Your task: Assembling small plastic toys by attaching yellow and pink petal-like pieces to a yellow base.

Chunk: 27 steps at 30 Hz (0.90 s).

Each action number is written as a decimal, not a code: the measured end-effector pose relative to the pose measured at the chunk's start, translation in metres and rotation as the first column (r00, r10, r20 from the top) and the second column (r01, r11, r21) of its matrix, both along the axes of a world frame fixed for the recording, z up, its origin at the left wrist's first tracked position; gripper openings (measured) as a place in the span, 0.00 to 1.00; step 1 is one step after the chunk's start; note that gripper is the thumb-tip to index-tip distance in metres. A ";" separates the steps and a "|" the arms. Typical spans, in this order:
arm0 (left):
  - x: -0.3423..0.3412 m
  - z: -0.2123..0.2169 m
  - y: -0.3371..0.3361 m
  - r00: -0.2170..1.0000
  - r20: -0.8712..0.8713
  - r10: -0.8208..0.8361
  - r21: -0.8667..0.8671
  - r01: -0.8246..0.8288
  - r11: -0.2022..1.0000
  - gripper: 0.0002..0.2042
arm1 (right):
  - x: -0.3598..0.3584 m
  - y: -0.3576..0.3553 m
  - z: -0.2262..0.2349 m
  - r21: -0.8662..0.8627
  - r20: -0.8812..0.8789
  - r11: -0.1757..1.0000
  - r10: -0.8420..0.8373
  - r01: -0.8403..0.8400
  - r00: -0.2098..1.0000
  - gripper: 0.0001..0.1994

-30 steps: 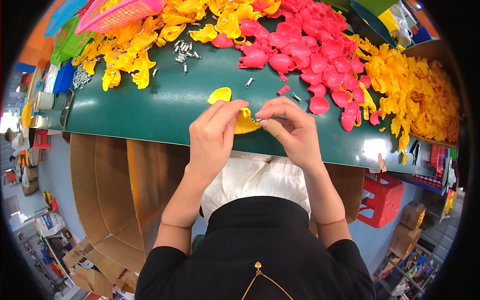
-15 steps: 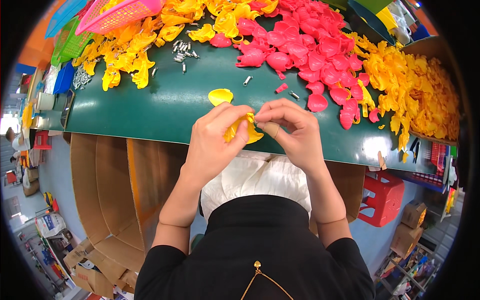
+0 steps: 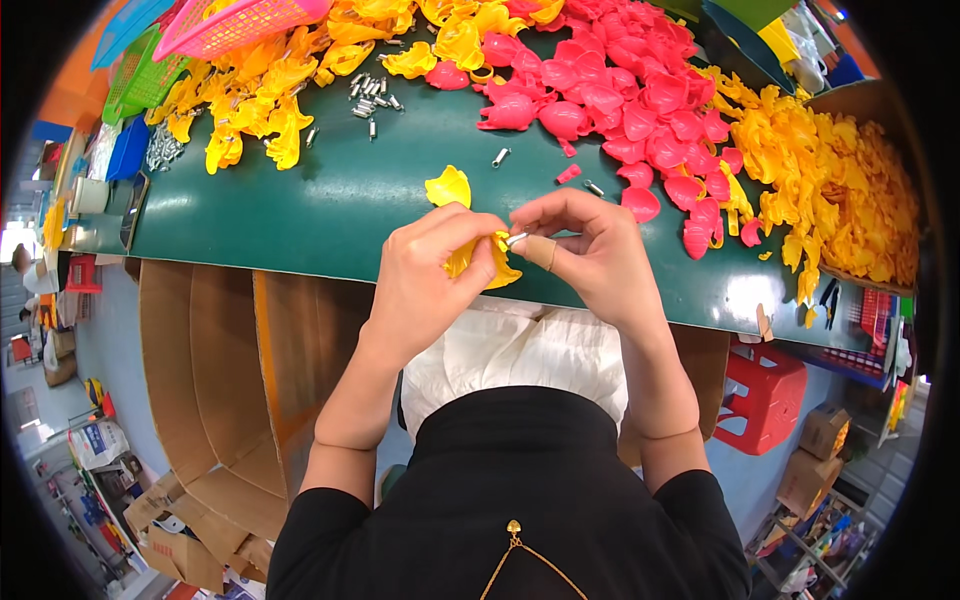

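Near the table's front edge, my left hand is closed around a yellow plastic piece, which its fingers partly cover. My right hand pinches a small silver metal cylinder between thumb and forefinger, up against the yellow piece; whether it sits inside cannot be seen. A tan band wraps the right thumb. Just beyond my left hand lies a loose yellow shell piece. Another silver cylinder rests farther off, with a small pink piece to its right.
Heaped pink shells cover the far right of the green table. Yellow pieces pile up at the far left, and more fill a cardboard box at right. Several silver cylinders lie scattered. A pink basket stands far left.
The silver cylinder now shows between the right fingertips, which have drawn slightly right. My left hand keeps hold of the yellow piece in nearly the same place.
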<state>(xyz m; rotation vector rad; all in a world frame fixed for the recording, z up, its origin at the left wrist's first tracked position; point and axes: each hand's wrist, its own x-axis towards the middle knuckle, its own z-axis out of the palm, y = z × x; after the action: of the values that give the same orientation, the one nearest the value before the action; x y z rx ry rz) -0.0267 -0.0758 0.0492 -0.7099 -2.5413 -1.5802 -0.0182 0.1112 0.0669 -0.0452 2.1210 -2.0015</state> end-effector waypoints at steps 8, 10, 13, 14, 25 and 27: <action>0.005 -0.002 -0.003 0.996 0.084 -0.016 0.076 0.010 0.997 0.09 | 0.006 -0.003 -0.008 0.002 -0.064 1.000 0.000 0.000 0.998 0.10; 0.008 -0.003 -0.006 0.994 0.109 -0.025 0.073 0.017 0.997 0.09 | 0.007 -0.003 -0.006 0.011 -0.069 1.000 0.009 -0.009 0.998 0.10; 0.014 -0.003 -0.011 0.987 0.156 -0.050 0.090 0.036 0.995 0.10 | 0.009 -0.005 -0.005 0.019 -0.053 1.000 0.020 -0.019 0.998 0.11; 0.017 -0.003 -0.013 0.981 0.178 -0.070 0.113 0.050 0.992 0.10 | 0.009 -0.004 -0.004 0.016 -0.023 0.999 0.042 -0.042 0.999 0.11; 0.020 -0.009 -0.023 0.970 0.228 -0.079 0.197 0.033 0.980 0.08 | 0.015 -0.013 0.005 0.030 -0.008 0.995 0.095 -0.095 0.995 0.10; 0.022 -0.010 -0.023 0.972 0.216 -0.093 0.230 0.041 0.972 0.08 | 0.018 -0.015 0.007 0.032 -0.069 0.996 0.082 -0.080 0.994 0.10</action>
<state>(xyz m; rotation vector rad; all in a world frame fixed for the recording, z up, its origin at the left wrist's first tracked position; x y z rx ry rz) -0.0051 -0.0990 0.0396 -0.6296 -2.4476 -2.0384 0.0001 0.0965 0.0737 -0.1964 2.1537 -1.9504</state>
